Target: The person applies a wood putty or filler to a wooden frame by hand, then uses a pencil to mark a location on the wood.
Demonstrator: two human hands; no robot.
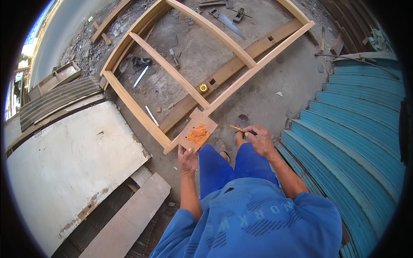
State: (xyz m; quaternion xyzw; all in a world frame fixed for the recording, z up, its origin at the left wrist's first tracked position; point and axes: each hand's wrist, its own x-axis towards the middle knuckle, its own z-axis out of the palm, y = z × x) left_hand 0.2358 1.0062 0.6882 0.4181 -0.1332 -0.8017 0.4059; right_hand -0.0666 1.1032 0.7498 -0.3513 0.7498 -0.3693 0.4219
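Orange paste (198, 135) on the small board (195, 118) in your left hand (188, 161)

The paste lies in a rough, crumbly heap on the face of the small board, spread toward the edge nearest you. Your left hand is clamped on that near edge, just in front of your left knee. Your right hand (259, 139) is well apart from the left, above your right knee, its fingers pinched round a thin stick (236, 128). The stick points left toward the board, with its tip clear of the paste.

Just beyond the board is a large wooden frame (269, 59), with curved-looking rails and crossbars. The small board overlaps its near corner from your viewpoint; you cannot tell whether the two touch. A darker plank (232, 72) with cut holes runs slantwise across the frame's inside, and a yellow tape measure (203, 87) sits on it beside one hole. Farther off, a handsaw (231, 26) lies on the gray ground (284, 96).

To your left is a large white panel (73, 167) with chipped edges, and a bare board (129, 215) lies nearer you. To your right, blue ridged sheets (344, 142) are stacked in overlapping layers.
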